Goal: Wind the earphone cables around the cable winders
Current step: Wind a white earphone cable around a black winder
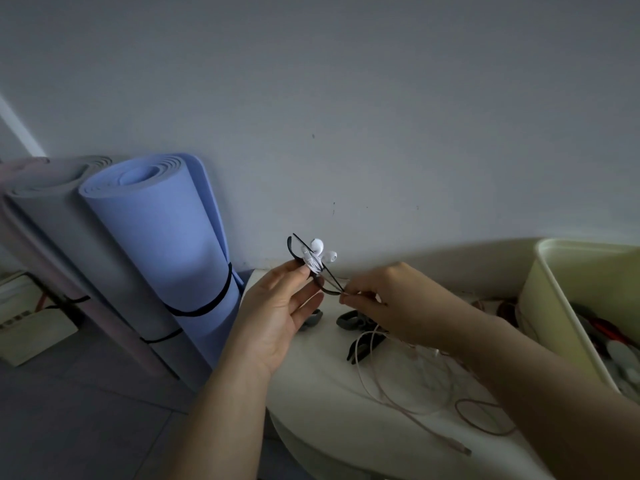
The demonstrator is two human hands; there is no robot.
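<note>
My left hand [280, 306] pinches a black cable winder [293, 249] between thumb and fingers, held up above the table's left end. White earphones [320, 254] are wound around its middle, both buds sticking out to the upper right. My right hand [384, 299] pinches the winder's thin black lower end [337, 289] at its fingertips. On the white table [329, 393] lie grey winders [348, 320], a dark winder [363, 348] and loose pinkish-white earphone cables [408, 403].
A pale yellow bin [554, 299] with red and grey items stands at the right on the table. Rolled blue [162, 244] and grey [59, 230] mats lean against the wall at the left. A white wall rises directly behind the table.
</note>
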